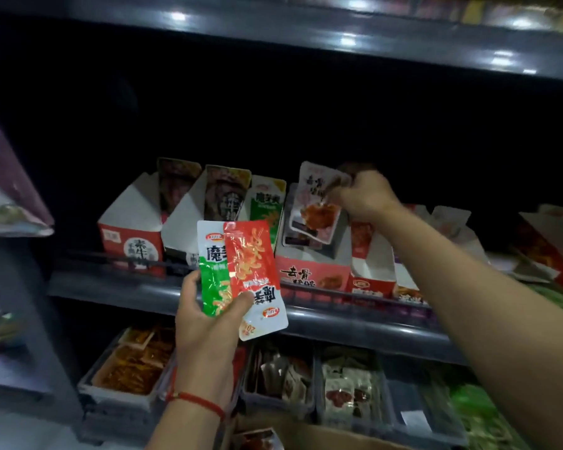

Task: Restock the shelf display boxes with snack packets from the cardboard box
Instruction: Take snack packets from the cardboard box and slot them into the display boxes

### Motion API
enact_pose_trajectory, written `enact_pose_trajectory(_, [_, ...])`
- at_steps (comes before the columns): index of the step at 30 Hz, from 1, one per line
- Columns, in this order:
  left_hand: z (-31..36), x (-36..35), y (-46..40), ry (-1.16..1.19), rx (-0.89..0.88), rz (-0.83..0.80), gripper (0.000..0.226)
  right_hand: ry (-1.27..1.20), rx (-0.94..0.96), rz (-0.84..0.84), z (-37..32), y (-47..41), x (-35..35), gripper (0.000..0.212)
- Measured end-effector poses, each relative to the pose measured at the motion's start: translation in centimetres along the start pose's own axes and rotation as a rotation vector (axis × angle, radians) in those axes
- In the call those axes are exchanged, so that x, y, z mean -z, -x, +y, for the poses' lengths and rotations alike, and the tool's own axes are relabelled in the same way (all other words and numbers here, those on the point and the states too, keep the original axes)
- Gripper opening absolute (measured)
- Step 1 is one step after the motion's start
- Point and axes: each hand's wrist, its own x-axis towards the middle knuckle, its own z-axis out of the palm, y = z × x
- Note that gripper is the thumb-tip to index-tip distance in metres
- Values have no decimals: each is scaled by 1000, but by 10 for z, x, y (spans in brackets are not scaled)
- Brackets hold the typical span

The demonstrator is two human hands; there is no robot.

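Head view showed a dim shop shelf [163, 295] with a row of open display boxes standing along its front edge. The left hand [208, 319], with a red string bracelet [197, 401] round its wrist, was raised in front of the shelf and gripped two snack packets fanned together, thumb pressed across their lower part: a green and white packet [212, 271] behind and a red and white packet [257, 280] overlapping it on the right, the red one turned upside down. The right hand [364, 198] reached further in, its arm stretched across from the lower right, and its fingers pinched the top of a pale packet [317, 206] with an orange-red picture on it, held tilted just above the pink display box [309, 271]. More pale packets stood inside that box beneath it. To the left stood a red and white display box [134, 228] holding dark packets, then a white box [186, 222] with another dark packet and a green packet [267, 203] upright beside it. Right of the pink box was a small red box [371, 274]. Below the shelf, grey trays [273, 401] held loose packets, and a corner of the cardboard box [306, 436] showed at the bottom edge, between the arms.
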Motion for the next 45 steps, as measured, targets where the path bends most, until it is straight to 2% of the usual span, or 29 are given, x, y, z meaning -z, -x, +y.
enact_pose_trajectory(4, [3,1,-9,-27,-4,-23,58,244,-82,-107,-2,-12,-30,27])
enact_pose_trajectory(9, [6,-3,-8,-53,10,-77,52,305,-82,-133,-1,-25,-44,6])
enact_pose_trajectory(16, [8,-1,-4,-18,49,-74,57,469,83,-48,8,-34,-48,37])
enact_pose_trajectory(19, [7,-2,-2,-5,57,-78,55,492,109,-15,12,-36,-49,43])
enact_pose_trajectory(27, [0,-9,-3,-3,75,-53,61,477,80,52,13,-33,-51,42])
enact_pose_trajectory(31, [-2,-10,-3,-20,71,-56,63,512,121,79,12,-32,-52,45])
enact_pose_trajectory(34, [-1,-11,-2,-10,62,-69,64,562,163,121,10,-25,-50,39])
enact_pose_trajectory(36, [-1,-12,-1,2,62,-80,64,538,225,173,6,-17,-46,33])
enact_pose_trajectory(39, [-1,-14,0,31,48,-92,61,360,279,232,-4,10,-35,12])
enact_pose_trajectory(40, [-2,-14,0,50,41,-91,58,292,298,228,-7,23,-31,13])
enact_pose_trajectory(43, [-4,-18,3,152,51,-82,50,150,315,93,-9,76,-16,16])
enact_pose_trajectory(45, [-7,-22,8,193,62,-90,49,88,220,-114,-4,116,-6,25])
